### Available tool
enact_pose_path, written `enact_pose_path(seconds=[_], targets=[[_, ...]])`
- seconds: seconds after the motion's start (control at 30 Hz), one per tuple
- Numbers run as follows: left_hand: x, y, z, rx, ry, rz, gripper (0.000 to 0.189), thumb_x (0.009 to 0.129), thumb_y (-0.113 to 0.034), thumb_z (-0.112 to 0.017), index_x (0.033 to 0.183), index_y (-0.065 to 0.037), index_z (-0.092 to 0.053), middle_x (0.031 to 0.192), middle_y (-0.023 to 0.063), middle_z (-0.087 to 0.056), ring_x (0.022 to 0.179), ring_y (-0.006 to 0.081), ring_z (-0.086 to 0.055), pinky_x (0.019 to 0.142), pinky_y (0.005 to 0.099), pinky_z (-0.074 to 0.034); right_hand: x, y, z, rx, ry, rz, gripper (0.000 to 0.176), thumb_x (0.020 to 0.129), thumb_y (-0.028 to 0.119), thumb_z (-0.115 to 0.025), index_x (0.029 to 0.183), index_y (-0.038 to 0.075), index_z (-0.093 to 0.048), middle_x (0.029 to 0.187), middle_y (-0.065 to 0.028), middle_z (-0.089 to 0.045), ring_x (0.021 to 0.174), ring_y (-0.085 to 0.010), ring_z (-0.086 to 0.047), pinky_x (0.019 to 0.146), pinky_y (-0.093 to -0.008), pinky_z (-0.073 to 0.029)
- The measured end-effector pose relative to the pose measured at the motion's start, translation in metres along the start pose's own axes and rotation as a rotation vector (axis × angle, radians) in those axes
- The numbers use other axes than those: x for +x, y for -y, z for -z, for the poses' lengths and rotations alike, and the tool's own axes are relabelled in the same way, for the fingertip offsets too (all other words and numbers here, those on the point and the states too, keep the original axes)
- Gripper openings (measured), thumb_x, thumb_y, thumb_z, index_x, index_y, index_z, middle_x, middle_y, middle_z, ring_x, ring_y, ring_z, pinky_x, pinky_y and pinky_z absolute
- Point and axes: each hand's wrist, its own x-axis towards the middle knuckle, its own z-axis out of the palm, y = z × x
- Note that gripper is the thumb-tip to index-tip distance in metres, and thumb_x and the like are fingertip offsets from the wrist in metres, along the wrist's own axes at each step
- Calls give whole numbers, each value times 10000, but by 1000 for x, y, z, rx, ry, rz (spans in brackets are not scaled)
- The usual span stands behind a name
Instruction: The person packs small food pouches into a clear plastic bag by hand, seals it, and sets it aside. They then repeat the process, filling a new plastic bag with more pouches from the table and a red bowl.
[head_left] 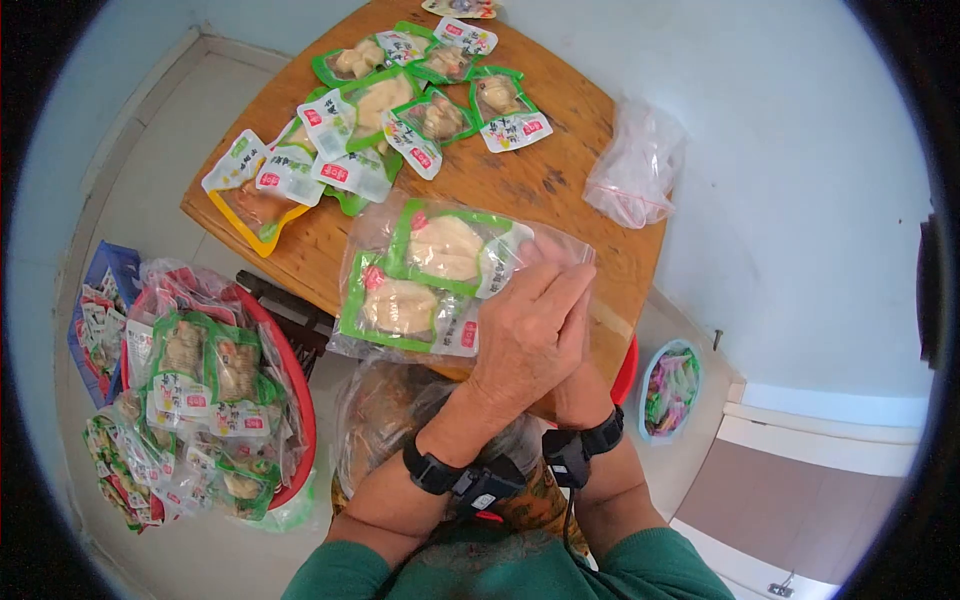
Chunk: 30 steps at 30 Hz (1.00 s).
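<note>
A clear zip bag (375, 232) lies at the near side of the wooden table, with two green-edged food packets (445, 247) inside, one above the other. Their windows show pale pieces of food. My left hand (523, 325) is closed at the bag's right end, where the zip edge runs. Pressed against it, my right hand (574, 345) is also closed on that edge, and much of it is hidden behind the left. Dark straps with small boxes circle both wrists.
Loose food packets (385, 100), mostly green-edged and one yellow-edged, lie on the wooden table (570, 110). Clear plastic bags (640, 160) rest at its right edge. A red basin (300, 400) heaped with bagged packets and a blue basket (122, 262) stand left; a pale basin (645, 405) stands right.
</note>
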Motion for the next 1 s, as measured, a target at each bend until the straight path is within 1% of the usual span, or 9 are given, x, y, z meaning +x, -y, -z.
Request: enact_pose_path(seconds=[0.07, 0.13, 0.3, 0.43, 0.77, 0.83, 0.87, 0.93, 1.0], targets=[[1, 1, 1, 6, -34, -25, 216, 795, 23, -702, 1006, -23, -695, 838, 137, -640, 744, 328, -644, 637, 379, -523, 28, 8, -15, -53, 19, 17, 263, 1014, 205, -497, 1066, 17, -674, 939, -12, -651, 785, -138, -605, 663, -303, -507], [1, 1, 3, 25, -15, -22, 235, 789, 9, -693, 1021, -28, -685, 854, 128, -625, 779, 325, -639, 658, 392, -525, 3, 11, -1, -104, 37, 35, 257, 1012, 201, -504, 1059, 16, -676, 932, -12, -653, 778, -137, -605, 658, -303, -507], [0, -1, 2, -3, -6, 3, 256, 782, -3, -687, 1036, -36, -675, 876, 120, -612, 815, 324, -633, 676, 406, -523, 50, 25, -28, -234, 71, 83, 243, 1005, 191, -520, 1042, 13, -681, 914, -14, -658, 761, -134, -605, 646, -302, -507], [1, 0, 2, 15, -12, -8, 243, 778, 16, -697, 1016, -26, -687, 879, 130, -641, 801, 325, -647, 675, 391, -530, 8, 25, -7, -338, 101, 129, 233, 999, 183, -532, 1029, 10, -685, 899, -15, -662, 748, -132, -606, 637, -301, -508], [1, 1, 1, 6, -18, -8, 219, 797, 30, -693, 1011, -16, -689, 902, 135, -680, 804, 305, -676, 683, 360, -547, 18, 40, -27, -606, 174, 231, 207, 986, 164, -564, 995, 3, -694, 862, -18, -672, 714, -126, -607, 613, -299, -509], [2, 1, 0, -29, -43, 9, 214, 805, 27, -689, 1015, -18, -691, 897, 135, -676, 784, 306, -670, 670, 361, -542, 71, 61, -53, -662, 193, 258, 202, 983, 160, -570, 988, 1, -696, 855, -19, -674, 708, -125, -607, 609, -299, -509], [3, 1, 0, -62, -65, 28, 210, 814, 24, -686, 1019, -20, -693, 893, 135, -671, 765, 306, -664, 657, 362, -537, -14, 64, 28, -691, 205, 271, 200, 982, 158, -573, 985, 1, -697, 851, -19, -675, 704, -124, -607, 606, -298, -509], [2, 1, 2, -59, -69, 88, 227, 818, 26, -681, 1038, -26, -692, 892, 138, -667, 749, 307, -658, 646, 363, -532, -14, 82, 20, -725, 225, 285, 198, 980, 156, -577, 981, 0, -698, 847, -20, -676, 701, -124, -607, 604, -298, -509], [-1, 2, 3, -58, -70, 150, 245, 822, 29, -676, 1058, -33, -691, 890, 142, -663, 733, 309, -652, 635, 364, -526, -12, 128, 10, -629, 80, 22, 142, 931, 103, -645, 969, -20, -707, 785, -46, -688, 698, -130, -634, 615, -291, -523]])
